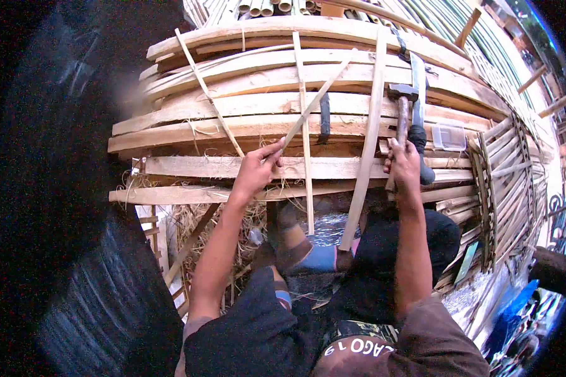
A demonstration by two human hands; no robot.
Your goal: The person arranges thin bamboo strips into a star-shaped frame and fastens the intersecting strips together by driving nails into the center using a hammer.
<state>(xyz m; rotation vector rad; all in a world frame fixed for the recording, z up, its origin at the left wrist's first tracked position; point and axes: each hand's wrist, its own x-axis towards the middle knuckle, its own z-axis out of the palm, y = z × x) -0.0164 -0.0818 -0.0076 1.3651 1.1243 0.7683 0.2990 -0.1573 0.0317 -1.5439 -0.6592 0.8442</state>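
My left hand is closed on the lower end of a thin bamboo strip, which slants up to the right over the planks. My right hand is wrapped round the wooden handle of a hammer, its dark head pointing away from me. Right beside the hammer lies a long blade with a black handle. Other strips lie across the planks: a thin one at the left, one in the middle and a wider one left of the hammer.
A clear plastic box sits right of the blade. Bundled bamboo strips stand at the right, with bamboo poles beyond the planks. Shavings hang below the near plank. A blue object is at the lower right.
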